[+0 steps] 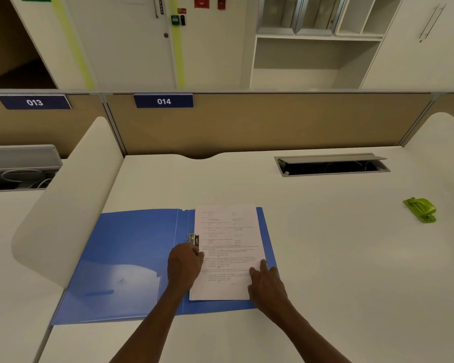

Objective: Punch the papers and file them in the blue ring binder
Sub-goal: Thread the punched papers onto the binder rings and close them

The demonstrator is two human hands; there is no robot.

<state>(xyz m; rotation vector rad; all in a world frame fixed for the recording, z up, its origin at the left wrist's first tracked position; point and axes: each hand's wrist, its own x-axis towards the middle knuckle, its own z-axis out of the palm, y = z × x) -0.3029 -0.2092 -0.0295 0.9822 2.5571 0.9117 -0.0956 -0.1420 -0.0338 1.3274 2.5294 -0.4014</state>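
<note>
The filing step looks to be in hand: the papers (227,252) lie on the right half of the open blue binder (121,260), their left edge at the metal ring clip (193,239). The left hand (185,268) has its fingers (198,254) curled at the clip, just below the ring, though whether they grasp it I cannot tell. The right hand (266,284) rests its straight, released fingers on the sheets' right edge, steadying them. Next, I judge, the clip must close and the left cover fold over. The green hole punch (421,209) sits on the table (325,244) well beyond the right fingers, obstructing nothing.
</note>
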